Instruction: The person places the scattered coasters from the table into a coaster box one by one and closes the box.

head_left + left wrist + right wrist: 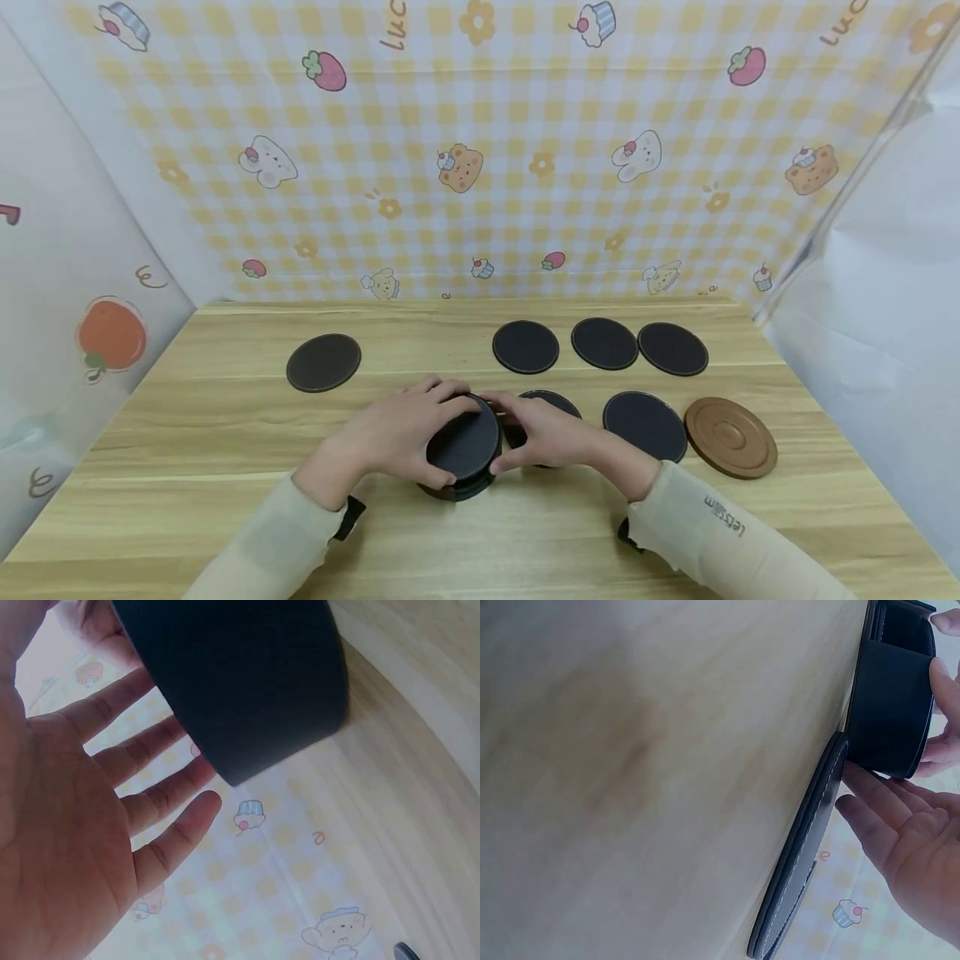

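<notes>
A round black coaster holder (467,446) with stitched edging stands on the table between the two hands, a dark disc showing at its top. My left hand (405,429) spans its left side, thumb at the front and fingers over the far edge. On the opposite side, my right hand (551,433) holds it with the thumb near the front and fingers behind. The left wrist view shows the holder's smooth outer wall (240,682) beside spread fingers. An opening in the holder (904,626) appears in the right wrist view. Partly behind the right hand lies a black coaster (558,402).
Three black coasters (526,347) lie along the back right. Another black coaster (645,425) is beside the right forearm, next to a brown round wooden disc (731,437). A dark brownish coaster (323,362) lies at the back left. A patterned cloth (450,225) hangs behind the table.
</notes>
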The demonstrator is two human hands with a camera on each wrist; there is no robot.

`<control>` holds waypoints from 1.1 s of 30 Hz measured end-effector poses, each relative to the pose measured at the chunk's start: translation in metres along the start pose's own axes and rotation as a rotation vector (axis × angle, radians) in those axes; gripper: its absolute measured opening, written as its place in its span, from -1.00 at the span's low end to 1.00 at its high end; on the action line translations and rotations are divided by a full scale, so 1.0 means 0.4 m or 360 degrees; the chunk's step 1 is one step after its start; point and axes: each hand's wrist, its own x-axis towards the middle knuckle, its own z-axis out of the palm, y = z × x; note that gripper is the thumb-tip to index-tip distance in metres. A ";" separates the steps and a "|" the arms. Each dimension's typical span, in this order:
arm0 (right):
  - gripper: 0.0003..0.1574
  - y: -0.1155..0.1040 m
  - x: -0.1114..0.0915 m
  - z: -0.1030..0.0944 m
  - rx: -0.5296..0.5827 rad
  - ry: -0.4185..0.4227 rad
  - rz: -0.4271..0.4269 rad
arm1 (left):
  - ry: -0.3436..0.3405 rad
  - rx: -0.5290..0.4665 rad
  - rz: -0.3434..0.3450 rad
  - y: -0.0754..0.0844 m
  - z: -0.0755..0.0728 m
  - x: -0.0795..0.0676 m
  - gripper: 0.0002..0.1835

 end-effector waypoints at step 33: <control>0.17 -0.003 -0.002 0.003 -0.0053 0.0011 0.0008 | 0.0285 0.0058 -0.0260 -0.210 -0.012 -0.187 -0.37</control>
